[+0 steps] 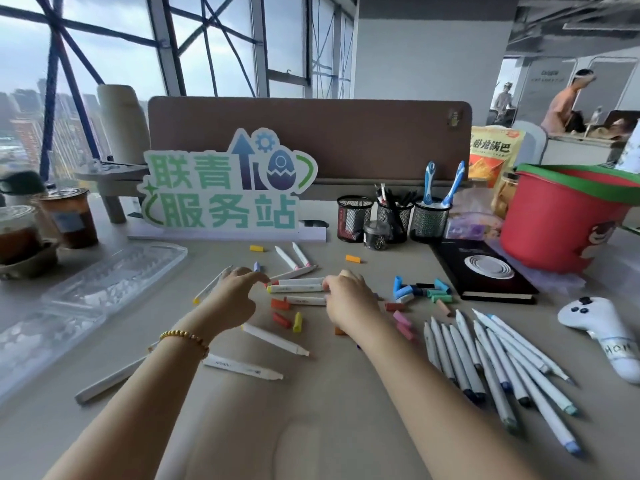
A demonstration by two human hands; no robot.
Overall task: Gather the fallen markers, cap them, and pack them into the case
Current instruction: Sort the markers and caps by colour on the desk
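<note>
White marker (296, 288) lies crosswise between left hand (239, 289) and right hand (348, 296).

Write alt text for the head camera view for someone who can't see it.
Two hands reach over a desk strewn with markers and loose caps: the left hand and right hand touch opposite ends of a few markers, with a clear case lying open at left.

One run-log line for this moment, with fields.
left hand: over markers | right hand: touching markers | caps: loose | case: open, no markers inside
</note>
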